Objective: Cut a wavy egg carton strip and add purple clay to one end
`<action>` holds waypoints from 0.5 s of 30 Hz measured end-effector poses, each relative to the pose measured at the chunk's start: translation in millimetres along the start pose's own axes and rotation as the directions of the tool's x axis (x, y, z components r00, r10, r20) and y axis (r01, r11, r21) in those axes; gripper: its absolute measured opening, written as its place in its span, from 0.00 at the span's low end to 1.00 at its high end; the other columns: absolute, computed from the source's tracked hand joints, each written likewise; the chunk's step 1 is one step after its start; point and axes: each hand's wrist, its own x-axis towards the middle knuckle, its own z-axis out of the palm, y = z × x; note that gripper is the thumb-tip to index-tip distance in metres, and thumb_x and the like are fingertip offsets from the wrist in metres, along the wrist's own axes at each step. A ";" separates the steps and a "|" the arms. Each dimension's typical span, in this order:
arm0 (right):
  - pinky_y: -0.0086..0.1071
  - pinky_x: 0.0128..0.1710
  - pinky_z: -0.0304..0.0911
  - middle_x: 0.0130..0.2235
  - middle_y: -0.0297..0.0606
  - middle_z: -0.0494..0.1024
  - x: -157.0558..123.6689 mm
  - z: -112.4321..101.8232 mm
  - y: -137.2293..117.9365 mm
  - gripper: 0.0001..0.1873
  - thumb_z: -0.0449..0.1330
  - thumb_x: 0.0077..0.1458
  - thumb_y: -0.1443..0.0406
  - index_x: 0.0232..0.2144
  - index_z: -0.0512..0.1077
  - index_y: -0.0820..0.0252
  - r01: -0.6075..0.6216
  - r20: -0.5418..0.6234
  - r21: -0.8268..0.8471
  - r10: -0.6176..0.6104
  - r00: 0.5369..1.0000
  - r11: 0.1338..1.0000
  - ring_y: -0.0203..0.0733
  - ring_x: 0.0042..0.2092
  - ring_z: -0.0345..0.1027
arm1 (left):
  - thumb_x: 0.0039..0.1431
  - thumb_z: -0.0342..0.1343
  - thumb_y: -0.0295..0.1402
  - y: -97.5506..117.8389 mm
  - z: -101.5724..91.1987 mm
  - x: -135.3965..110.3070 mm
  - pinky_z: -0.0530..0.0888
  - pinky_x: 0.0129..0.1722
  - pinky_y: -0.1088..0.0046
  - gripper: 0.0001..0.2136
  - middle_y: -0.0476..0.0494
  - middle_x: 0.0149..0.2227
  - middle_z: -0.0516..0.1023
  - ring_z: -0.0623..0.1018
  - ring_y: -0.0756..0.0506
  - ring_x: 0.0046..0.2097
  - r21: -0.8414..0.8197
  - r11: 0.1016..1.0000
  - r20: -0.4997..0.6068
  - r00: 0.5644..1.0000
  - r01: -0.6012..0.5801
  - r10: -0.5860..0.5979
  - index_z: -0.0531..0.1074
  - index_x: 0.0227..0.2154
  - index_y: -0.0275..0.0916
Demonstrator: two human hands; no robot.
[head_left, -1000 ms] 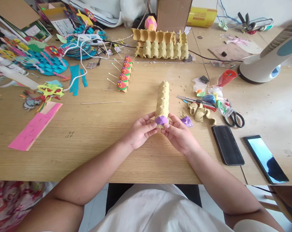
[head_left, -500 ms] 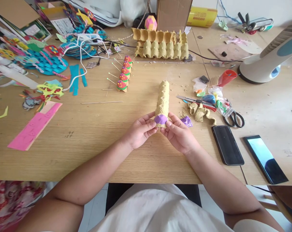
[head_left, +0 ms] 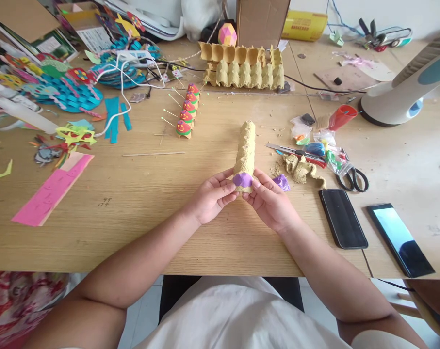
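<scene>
Left hand (head_left: 213, 198) and right hand (head_left: 272, 199) converge, pinching a bumpy tan pulp strip (head_left: 246, 145), smooth purple clay (head_left: 242, 180) between thumbs.

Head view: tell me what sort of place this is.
Probably a handicraft workspace, judging by the egg-carton strip with its purple patch, the decorated red-and-green strip and the utility knife. Home or classroom, I cannot tell.

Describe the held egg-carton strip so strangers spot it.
At the wooden table, find the left hand and right hand. Both hold the egg-carton strip. Unlike the red-and-green strip beyond, it is tan except for purple clay at its near end.
</scene>
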 end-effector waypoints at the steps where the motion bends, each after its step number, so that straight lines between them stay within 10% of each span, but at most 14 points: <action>1: 0.29 0.45 0.74 0.44 0.32 0.83 0.1 -0.2 0.2 0.21 0.74 0.52 0.62 0.49 0.77 0.51 0.001 -0.007 -0.013 -0.001 1.000 1.000 0.35 0.41 0.76 | 0.52 0.72 0.25 -0.3 -0.2 0.1 0.79 0.34 0.86 0.22 0.50 0.35 0.84 0.82 0.55 0.33 0.000 1.000 0.001 1.000 0.002 -0.002 0.79 0.51 0.40; 15: 0.31 0.46 0.74 0.43 0.32 0.83 0.3 -1.8 -0.7 0.19 0.72 0.54 0.61 0.48 0.77 0.51 -0.017 -0.002 -0.008 0.017 1.000 1.000 0.35 0.40 0.76 | 0.51 0.73 0.25 1.4 2.3 -0.8 0.79 0.33 0.86 0.22 0.51 0.34 0.84 0.81 0.56 0.32 -0.006 1.000 -0.022 1.000 0.011 -0.011 0.80 0.50 0.40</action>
